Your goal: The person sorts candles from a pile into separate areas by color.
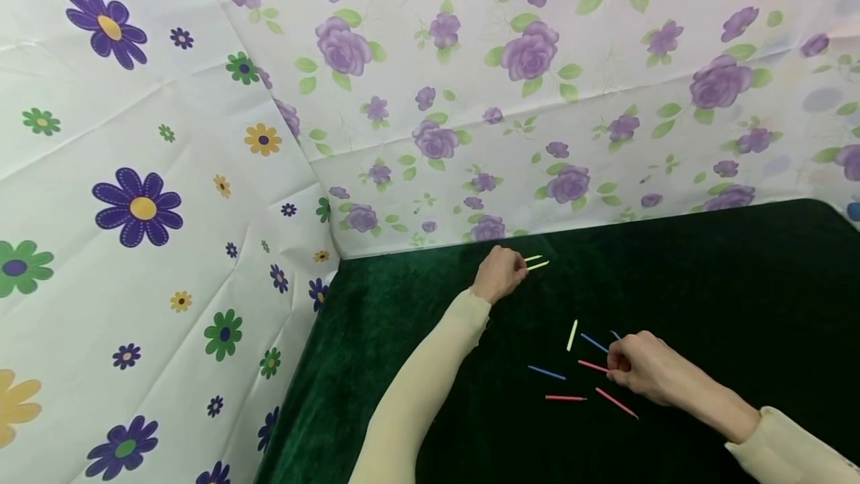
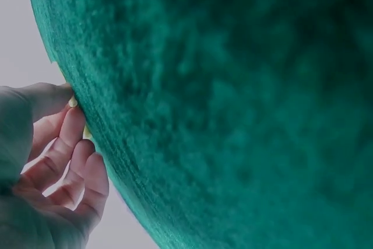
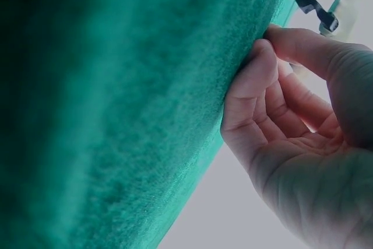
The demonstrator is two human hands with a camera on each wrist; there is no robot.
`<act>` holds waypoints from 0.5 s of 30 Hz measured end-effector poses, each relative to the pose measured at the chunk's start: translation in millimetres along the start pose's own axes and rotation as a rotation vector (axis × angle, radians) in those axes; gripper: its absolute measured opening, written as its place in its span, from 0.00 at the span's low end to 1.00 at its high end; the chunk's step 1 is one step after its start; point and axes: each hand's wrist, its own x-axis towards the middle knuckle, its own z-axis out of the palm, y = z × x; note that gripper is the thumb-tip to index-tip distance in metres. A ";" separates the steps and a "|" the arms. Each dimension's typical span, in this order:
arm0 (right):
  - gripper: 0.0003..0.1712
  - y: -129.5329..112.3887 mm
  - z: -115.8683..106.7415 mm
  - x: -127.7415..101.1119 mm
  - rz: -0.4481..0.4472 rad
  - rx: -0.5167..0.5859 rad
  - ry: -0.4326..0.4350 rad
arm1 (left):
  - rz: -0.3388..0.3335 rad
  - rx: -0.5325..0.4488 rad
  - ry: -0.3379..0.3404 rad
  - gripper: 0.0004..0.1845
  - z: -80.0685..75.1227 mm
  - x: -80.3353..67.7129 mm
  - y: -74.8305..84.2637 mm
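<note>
Far back on the table, my left hand pinches a thin yellow candle with thumb and forefinger. A second yellow candle lies alongside it, partly behind the fingers. My right hand is low over the cloth, its thumb and forefinger close together at the near end of a red candle. A blue candle runs up to the same fingers, and another blue tip shows behind them. I cannot tell whether the right hand holds a candle; its fingertips hide their contact.
Around the right hand lie a yellow candle, a blue candle, a red candle and another red candle. Dark green velvet cloth covers the table. Flowered sheets rise at its back and left edges.
</note>
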 end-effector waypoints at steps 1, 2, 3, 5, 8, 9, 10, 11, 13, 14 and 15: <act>0.05 0.0 0.0 -0.1 0.000 0.003 -0.001 | 0.009 0.004 0.009 0.11 7.6 3.8 -6.6; 0.05 -0.1 -0.1 0.0 -0.001 0.004 -0.001 | 0.007 0.000 0.004 0.11 7.8 4.0 -7.9; 0.05 -0.2 -0.2 0.0 -0.001 0.006 -0.003 | 0.006 -0.008 -0.001 0.11 8.4 4.6 -9.9; 0.05 -0.3 -0.8 -0.1 0.003 0.008 -0.005 | 0.012 -0.006 0.007 0.11 16.3 9.6 -18.8; 0.05 -0.4 -1.4 -0.1 0.009 0.007 -0.006 | 0.001 -0.024 0.005 0.09 22.7 14.3 -28.0; 0.05 -0.5 -1.5 -0.2 0.011 0.007 -0.006 | 0.000 -0.005 0.021 0.10 22.1 12.3 -25.8; 0.05 -0.5 -1.5 -0.2 0.012 0.008 -0.006 | -0.001 -0.010 0.027 0.10 26.8 14.5 -30.9; 0.05 -0.6 -1.3 -0.2 0.013 0.009 -0.007 | -0.003 -0.010 0.028 0.10 29.4 15.4 -33.9; 0.05 -0.6 -1.0 -0.3 0.011 0.010 -0.007 | 0.004 -0.013 0.033 0.11 28.2 12.3 -35.0; 0.05 -0.6 -0.9 -0.4 0.010 0.010 -0.007 | 0.011 -0.011 0.033 0.11 25.4 9.4 -33.1; 0.05 -0.4 -0.9 -0.4 0.009 0.008 -0.006 | 0.022 -0.011 0.040 0.13 26.0 7.0 -33.3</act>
